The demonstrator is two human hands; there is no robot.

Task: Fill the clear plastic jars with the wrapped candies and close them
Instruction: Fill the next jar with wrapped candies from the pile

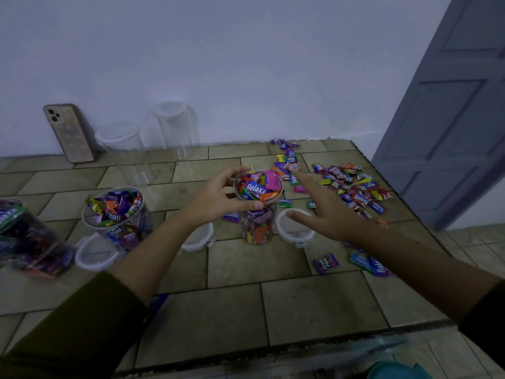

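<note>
A clear jar (258, 220) full of wrapped candies stands open in the middle of the tiled table. My left hand (218, 196) grips its rim, thumb in front and fingers curled around the back. My right hand (325, 212) hovers open to the jar's right, fingers stretched toward the heap of loose candies (352, 187). Under that hand lies a white lid (295, 228). Another lid (198, 236) lies left of the jar, partly hidden by my left arm.
A second open filled jar (117, 214) stands at the left beside a lid (94, 253). A third filled jar (27, 239) lies at the far left. Two empty lidded jars (175, 129) and a phone (69, 132) stand by the wall. Loose candies (325, 262) lie near my right forearm.
</note>
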